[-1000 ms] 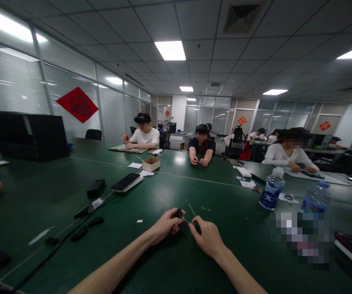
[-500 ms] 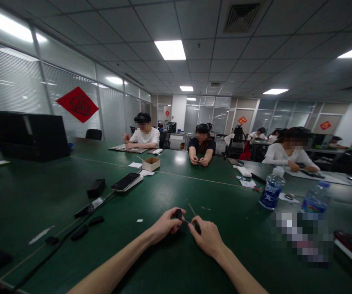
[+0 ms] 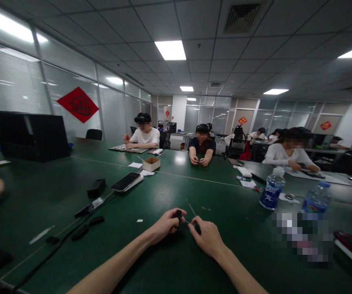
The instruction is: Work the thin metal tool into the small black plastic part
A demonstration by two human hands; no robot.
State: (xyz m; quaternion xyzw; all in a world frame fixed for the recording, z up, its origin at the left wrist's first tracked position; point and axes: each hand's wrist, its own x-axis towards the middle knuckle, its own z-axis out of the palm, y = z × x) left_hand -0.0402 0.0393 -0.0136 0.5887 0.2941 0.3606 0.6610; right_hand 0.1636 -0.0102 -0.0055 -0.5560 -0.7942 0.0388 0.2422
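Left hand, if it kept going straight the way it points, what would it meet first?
Probably the right hand, whose fingertips sit just ahead of the left hand and the small black piece it pinches; depth is unclear, so it might pass just behind them.

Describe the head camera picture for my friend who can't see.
The left hand pinches a small black part over a green table, while the right hand holds a thin rod against it. A phone, two water bottles and seated people are beyond.

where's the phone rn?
Head view, left of centre: the phone lies flat on the green table, beyond the left hand, between a small black box and an open cardboard box.
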